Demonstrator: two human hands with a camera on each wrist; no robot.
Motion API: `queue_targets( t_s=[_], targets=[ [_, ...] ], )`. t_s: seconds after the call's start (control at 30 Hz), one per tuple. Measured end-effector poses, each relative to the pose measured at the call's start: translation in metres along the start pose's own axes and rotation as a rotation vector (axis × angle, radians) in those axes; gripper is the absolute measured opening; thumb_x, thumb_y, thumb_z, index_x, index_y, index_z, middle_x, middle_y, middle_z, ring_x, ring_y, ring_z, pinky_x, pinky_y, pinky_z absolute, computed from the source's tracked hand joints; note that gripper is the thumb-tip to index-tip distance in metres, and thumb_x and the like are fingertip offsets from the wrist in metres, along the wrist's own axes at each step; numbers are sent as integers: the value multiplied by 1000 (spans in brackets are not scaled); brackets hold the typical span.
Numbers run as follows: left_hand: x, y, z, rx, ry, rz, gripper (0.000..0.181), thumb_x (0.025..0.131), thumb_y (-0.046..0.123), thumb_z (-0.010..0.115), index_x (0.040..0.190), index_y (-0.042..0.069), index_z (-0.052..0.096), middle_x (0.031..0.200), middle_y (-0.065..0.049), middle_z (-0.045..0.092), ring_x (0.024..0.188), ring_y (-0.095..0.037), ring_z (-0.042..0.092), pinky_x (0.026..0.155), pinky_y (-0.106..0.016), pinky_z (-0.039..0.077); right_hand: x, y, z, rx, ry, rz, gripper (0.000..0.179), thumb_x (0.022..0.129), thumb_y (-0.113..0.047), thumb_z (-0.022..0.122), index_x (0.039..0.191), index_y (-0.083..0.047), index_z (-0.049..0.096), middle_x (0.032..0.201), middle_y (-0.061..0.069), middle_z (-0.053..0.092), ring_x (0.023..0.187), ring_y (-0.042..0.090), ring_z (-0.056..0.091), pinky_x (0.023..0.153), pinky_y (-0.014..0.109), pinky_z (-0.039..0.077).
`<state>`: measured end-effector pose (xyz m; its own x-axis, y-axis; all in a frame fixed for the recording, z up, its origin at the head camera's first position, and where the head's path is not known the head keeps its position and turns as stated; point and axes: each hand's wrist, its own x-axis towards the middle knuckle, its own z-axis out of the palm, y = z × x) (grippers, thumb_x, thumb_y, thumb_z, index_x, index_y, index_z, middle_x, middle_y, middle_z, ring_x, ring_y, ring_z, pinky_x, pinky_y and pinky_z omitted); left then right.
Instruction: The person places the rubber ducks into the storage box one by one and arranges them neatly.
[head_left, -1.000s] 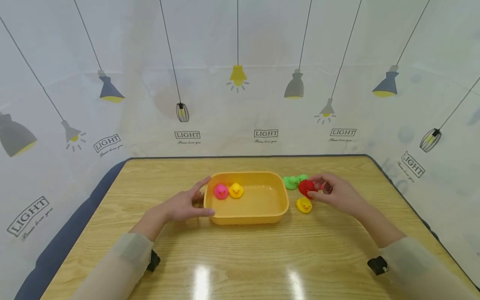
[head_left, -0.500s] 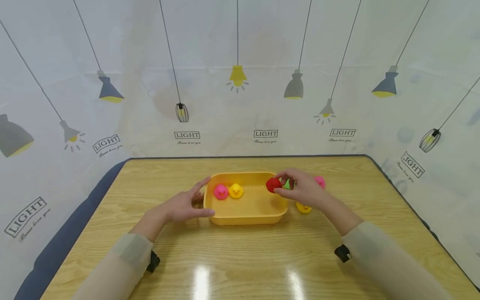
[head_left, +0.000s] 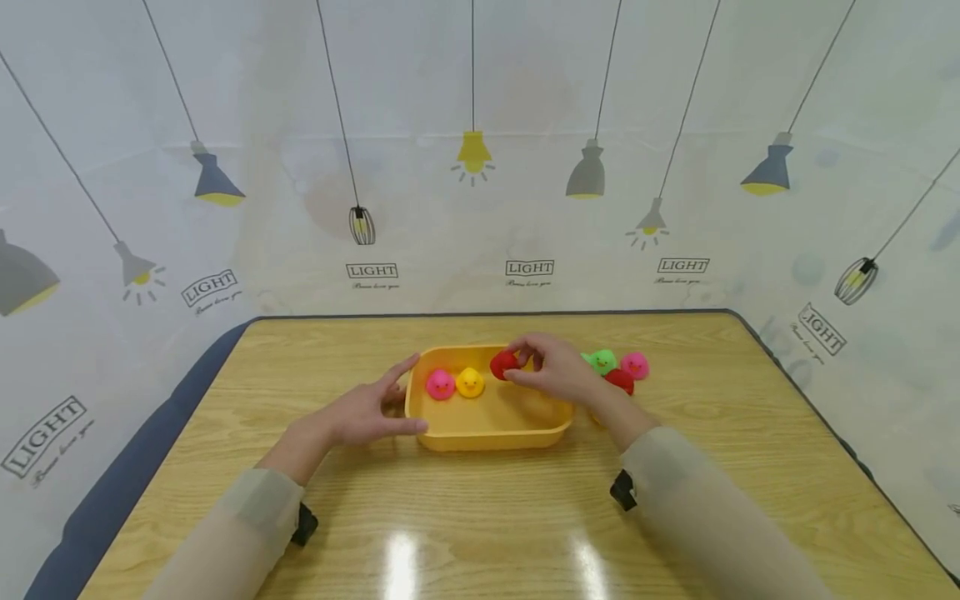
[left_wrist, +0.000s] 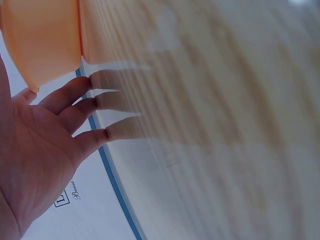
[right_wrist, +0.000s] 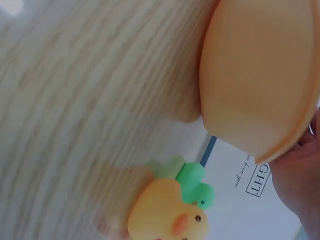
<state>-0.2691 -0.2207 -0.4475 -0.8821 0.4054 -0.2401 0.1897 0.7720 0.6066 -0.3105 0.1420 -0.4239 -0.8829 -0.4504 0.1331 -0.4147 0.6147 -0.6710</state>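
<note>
In the head view, my right hand [head_left: 551, 367] pinches a red rubber duck [head_left: 503, 365] over the yellow-orange plastic tub [head_left: 491, 442]. Inside the tub, toward its left end, sit a pink rubber duck [head_left: 441, 384] and a yellow rubber duck [head_left: 470, 382]. My left hand [head_left: 363, 412] spans the tub's left end with spread fingers, thumb by the front corner and forefinger by the back. From the left wrist, that hand [left_wrist: 47, 145] appears with fingers extended, tips low near the table. The right wrist view hides the held duck behind the tub wall [right_wrist: 257, 75].
Right of the tub lie a green duck [head_left: 602, 361], a pink duck [head_left: 635, 366] and another red duck [head_left: 619, 382]. A yellow duck [right_wrist: 165, 210] stands close by, mostly hidden by the right arm in the head view. A printed sheet [head_left: 420, 167] rises behind the wooden table [head_left: 480, 517].
My right hand has picked the red duck from the group on the right and carried it left over the tub. The left hand has stayed at the tub's left end.
</note>
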Motion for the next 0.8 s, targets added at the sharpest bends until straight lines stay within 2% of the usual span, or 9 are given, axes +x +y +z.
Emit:
queue_targets(
  t_s=[0.37,0.57,0.8],
  targets=[
    [0,2,0,-3,2,10,116,90,78,75,175,49,2,170,-20,49,157,-52,44,128,-76,29,7,3,14,-2,-49,108,35,98,-32,85,128,-17,73,105,3,70,91,22,58,79,32,49],
    [1,0,0,-3,7,13,116,90,78,75,175,48,2,169,-21,49,157,-54,44,128,-76,29,7,1,18,-117,-85,154,31,98,-37,84,124,-23,74,100,-3,70,87,19,60,75,32,50],
    [1,-1,2,-3,11,19,115,90,77,75,175,48,2,169,-21,50,156,-53,45,127,-77,30,8,-2,24,-305,-110,146,30,99,-41,83,121,-22,74,98,-6,72,85,15,62,79,32,53]
  ],
)
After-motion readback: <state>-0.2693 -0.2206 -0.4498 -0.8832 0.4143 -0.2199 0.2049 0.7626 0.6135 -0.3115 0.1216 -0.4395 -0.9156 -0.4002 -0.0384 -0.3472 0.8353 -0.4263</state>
